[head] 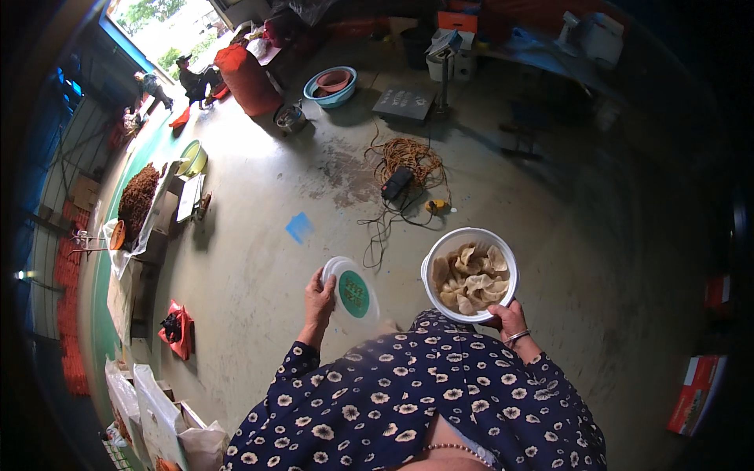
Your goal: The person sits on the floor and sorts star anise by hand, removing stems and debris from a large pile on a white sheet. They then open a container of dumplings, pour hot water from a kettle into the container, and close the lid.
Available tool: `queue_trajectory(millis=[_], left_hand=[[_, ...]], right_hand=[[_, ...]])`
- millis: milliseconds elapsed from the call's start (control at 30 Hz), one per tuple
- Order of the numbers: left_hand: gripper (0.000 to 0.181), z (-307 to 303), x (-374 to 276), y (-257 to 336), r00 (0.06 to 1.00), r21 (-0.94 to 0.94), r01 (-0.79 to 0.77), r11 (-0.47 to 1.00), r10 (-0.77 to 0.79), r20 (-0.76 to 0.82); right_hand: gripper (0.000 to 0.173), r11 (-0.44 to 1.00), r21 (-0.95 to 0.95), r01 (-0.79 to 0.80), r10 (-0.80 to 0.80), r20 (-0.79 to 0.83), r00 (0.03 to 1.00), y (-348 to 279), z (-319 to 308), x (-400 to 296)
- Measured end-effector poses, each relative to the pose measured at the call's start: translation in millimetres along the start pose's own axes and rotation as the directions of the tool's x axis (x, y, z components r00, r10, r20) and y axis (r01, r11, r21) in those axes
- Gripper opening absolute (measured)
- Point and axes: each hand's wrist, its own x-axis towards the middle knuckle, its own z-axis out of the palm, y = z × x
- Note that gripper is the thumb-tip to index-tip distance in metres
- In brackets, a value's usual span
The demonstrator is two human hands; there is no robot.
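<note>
My left hand [318,301] grips the rim of a clear round plastic lid [354,293] that bears a green disc with writing. The lid is tilted and held apart from the tub. To the right, my right hand [510,318] holds a round white plastic tub [426,268] by its lower right rim, with a bangle on the wrist. The tub has its top uncovered, and pale, folded dumplings [476,281] lie inside it. My right fingers under the tub are partly hidden.
Ahead on the floor lie a coiled orange cable [406,154], a black box [397,183] and a platform scale [404,104]. Basins [330,101] and a large red sack [247,79] stand farther off. At left are a table heaped with brown material [138,197] and a red bag [184,332]. People sit near the doorway.
</note>
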Motion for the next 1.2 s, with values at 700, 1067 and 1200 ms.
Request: queue_trajectory(millis=[700,1067,1200], left_hand=[[0.027,8.2,311.2,110.3,0.997,-0.287,-0.038,0.957,0.016,-0.076],[0.029,-140.6,322.1,145.8,0.899,0.035,-0.046,0.998,0.057,-0.434],[0.025,-173.7,378.8,124.6,0.864,0.345,-0.092,0.934,0.247,-0.439]], right_hand=[[0.039,0.999,0.012,-0.040,0.040,-0.003,0.999,-119.0,188.3,214.7],[0.042,0.979,-0.157,-0.132,0.164,0.208,0.964,-155.5,333.1,319.1],[0.034,0.990,-0.120,-0.076,0.101,0.220,0.970,-169.8,408.0,366.2]])
